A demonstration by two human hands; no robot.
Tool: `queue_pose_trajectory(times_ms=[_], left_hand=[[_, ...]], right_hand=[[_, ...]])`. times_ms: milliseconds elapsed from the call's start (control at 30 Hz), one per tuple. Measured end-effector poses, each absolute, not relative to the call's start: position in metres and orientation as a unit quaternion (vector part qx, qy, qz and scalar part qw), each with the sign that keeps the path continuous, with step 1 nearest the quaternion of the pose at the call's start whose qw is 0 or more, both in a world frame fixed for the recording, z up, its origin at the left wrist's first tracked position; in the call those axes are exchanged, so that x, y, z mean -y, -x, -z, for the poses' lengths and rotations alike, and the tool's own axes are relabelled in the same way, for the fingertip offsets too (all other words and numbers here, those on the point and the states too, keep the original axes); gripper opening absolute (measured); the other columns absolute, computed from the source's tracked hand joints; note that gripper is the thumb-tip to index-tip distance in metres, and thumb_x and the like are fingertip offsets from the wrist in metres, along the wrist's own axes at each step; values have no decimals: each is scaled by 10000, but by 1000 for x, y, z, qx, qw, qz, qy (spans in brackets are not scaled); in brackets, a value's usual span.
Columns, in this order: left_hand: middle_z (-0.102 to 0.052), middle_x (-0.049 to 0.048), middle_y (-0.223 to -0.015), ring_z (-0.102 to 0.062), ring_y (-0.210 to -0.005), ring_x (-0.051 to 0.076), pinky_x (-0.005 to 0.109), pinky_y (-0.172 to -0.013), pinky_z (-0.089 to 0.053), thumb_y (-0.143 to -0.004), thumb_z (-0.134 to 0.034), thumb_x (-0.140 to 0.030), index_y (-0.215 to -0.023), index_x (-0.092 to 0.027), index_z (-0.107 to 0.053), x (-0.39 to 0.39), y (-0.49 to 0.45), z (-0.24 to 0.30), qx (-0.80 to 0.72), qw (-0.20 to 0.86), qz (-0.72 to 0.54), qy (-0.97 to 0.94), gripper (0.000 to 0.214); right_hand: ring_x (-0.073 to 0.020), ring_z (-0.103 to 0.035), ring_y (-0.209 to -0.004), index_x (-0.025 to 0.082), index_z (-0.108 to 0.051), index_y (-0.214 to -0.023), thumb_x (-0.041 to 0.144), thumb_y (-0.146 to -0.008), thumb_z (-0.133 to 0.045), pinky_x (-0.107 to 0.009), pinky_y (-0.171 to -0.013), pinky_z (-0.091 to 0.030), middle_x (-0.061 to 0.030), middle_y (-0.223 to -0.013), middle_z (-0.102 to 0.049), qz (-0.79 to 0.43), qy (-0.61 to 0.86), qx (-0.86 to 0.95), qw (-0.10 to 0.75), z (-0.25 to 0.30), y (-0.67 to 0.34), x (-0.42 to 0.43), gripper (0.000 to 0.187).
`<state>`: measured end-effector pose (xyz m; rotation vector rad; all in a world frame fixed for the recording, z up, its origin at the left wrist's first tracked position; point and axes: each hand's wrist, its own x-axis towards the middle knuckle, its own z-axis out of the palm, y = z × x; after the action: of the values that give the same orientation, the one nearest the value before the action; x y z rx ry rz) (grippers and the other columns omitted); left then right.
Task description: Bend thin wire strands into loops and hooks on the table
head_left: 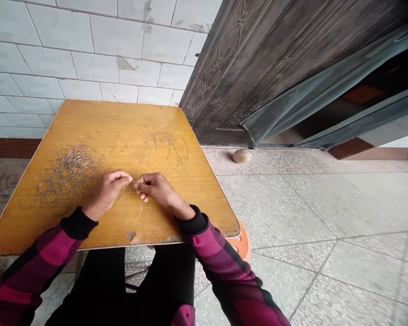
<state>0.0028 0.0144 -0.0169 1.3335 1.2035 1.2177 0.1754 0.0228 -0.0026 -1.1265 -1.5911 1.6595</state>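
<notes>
My left hand (107,192) and my right hand (156,190) sit close together over the middle of a yellow wooden tabletop (129,122). Between their fingertips they pinch a thin silvery wire (139,213), whose free end curves down toward the table. Left of my left hand lies a tangled heap of wire rings (66,174). A couple of loose rings (90,135) lie beyond it. Several bent wire pieces (166,142) lie farther ahead of my right hand.
White tiles (105,59) cover the wall behind the table. To the right stands a dark embossed metal door (258,68), with a round stone (242,155) at its foot. An orange stool (241,242) shows under the table's right corner, above a speckled tile floor (292,213).
</notes>
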Motion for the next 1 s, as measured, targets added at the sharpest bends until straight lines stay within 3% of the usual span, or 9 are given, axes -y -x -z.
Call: queue_pose_trajectory(times_ms=[200,533,1000], left_hand=[[-506,-39,-547,-434,-567,102,263,-589,-342,-725,-642,-239,-559,-169,-586,-15,-8,22,-467,455,-546,-525,189],[-519,-36,-543,-456,-561,102,259,-587,-356,-707,-608,-169,-551,-170,-579,-14,-18,16,-454,471,-587,-478,158],[-504,-39,-528,-437,-545,92,249,-584,-359,-683,-625,-179,-520,-173,-550,-16,-37,7,-435,474,-628,-438,180]], right_hand=[[-63,-551,-464,148,-607,-703,202,-771,-623,-189,-451,-473,30,-562,-597,-617,430,580,312,5,-167,-19,89],[-62,-564,-454,160,-582,-697,251,-760,-656,-176,-460,-484,42,-526,-592,-618,423,550,369,9,-156,-14,133],[-58,-547,-439,156,-578,-671,323,-728,-703,-174,-423,-459,33,-573,-608,-649,435,489,388,20,-154,25,216]])
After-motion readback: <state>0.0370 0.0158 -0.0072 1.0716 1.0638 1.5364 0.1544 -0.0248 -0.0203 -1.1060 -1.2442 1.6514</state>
